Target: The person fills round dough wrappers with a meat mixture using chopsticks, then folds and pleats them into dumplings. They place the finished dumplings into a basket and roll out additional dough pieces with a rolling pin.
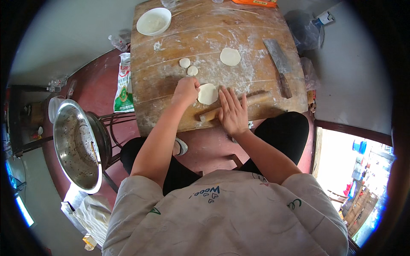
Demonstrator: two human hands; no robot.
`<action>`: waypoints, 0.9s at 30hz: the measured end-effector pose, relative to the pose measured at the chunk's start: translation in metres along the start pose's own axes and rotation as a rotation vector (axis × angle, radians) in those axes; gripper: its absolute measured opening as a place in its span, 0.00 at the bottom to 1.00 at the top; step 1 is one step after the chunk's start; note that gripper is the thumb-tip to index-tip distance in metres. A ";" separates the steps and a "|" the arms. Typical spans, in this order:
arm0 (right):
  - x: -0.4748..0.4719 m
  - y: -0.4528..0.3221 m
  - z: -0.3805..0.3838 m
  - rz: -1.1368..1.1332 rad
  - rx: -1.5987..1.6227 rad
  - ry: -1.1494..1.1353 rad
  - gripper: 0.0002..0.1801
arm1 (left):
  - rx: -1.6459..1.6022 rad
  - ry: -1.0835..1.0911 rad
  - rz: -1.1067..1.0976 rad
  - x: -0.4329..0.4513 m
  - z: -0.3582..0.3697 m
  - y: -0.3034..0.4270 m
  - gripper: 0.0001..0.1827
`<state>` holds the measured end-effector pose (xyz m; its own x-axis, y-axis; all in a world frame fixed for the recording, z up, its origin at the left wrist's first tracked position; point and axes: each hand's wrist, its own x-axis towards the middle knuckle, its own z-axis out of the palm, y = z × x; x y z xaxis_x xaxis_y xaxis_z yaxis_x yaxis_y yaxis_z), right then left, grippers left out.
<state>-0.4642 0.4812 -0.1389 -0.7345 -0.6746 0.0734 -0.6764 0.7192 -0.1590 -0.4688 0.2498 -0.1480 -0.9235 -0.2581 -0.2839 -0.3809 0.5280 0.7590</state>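
Note:
My left hand [186, 91] pinches the left edge of a flat round dough wrapper [208, 94] lying on the floured wooden board table [166, 102]. Flat across a wooden rolling pin [258, 98] lies my right hand [233, 112], its fingers stretched out towards the wrapper's right side. The pin slants near the table's front edge, partly hidden under that palm. Just beyond my left hand are two small dough discs, one [184, 63] slightly farther off than the other [192, 71]. A second rolled wrapper [230, 56] rests farther back, apart from both hands.
A cleaver [278, 60] lies along the table's right side. At the back left stands a white bowl [154, 21] holding pale contents; thin sticks [240, 11] lie at the back. Left of the table are a large metal basin [78, 144] on a stand and a printed bag [124, 83].

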 end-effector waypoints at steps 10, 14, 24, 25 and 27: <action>0.052 -0.012 0.005 0.058 0.053 0.018 0.35 | 0.096 0.259 0.260 -0.006 0.011 0.002 0.05; 0.001 -0.008 -0.006 0.017 0.038 0.011 0.34 | -0.139 -0.030 -0.135 -0.010 -0.012 0.003 0.05; 0.054 -0.016 0.016 0.044 0.073 0.119 0.34 | -0.008 0.307 0.142 -0.006 0.003 -0.004 0.03; 0.030 -0.016 0.014 0.008 0.088 0.078 0.34 | -0.025 0.272 0.082 -0.004 0.001 -0.015 0.03; 0.001 -0.017 0.003 -0.006 0.079 0.028 0.34 | -0.062 0.207 -0.034 -0.001 -0.005 -0.030 0.02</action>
<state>-0.4531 0.4682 -0.1390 -0.7321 -0.6735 0.1019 -0.6755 0.6987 -0.2354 -0.4559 0.2306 -0.1678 -0.8787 -0.4385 -0.1887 -0.4023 0.4674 0.7872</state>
